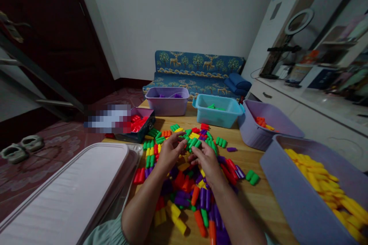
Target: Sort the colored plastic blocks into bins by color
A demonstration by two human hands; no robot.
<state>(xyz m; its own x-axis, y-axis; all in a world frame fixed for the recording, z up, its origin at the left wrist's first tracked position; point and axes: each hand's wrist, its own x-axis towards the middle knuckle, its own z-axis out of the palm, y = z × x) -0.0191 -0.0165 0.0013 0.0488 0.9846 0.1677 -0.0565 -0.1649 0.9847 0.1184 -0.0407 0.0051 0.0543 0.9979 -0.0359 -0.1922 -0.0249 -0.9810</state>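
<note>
A heap of plastic building pieces (188, 183) in red, green, yellow, purple and orange covers the wooden table (258, 199). My left hand (170, 152) and my right hand (207, 160) meet over the heap. Their fingers are curled round a cluster of green pieces (192, 142), gripped from both sides. Both forearms reach in from the bottom edge.
Sorting bins ring the heap: a purple bin (167, 101) with purple pieces, a teal bin (217, 111) with green ones, a lilac bin (266, 124) with orange ones, a large bin (313, 195) of yellow ones, a dark box (139, 122) of red ones. A lidded container (69, 187) lies at the left.
</note>
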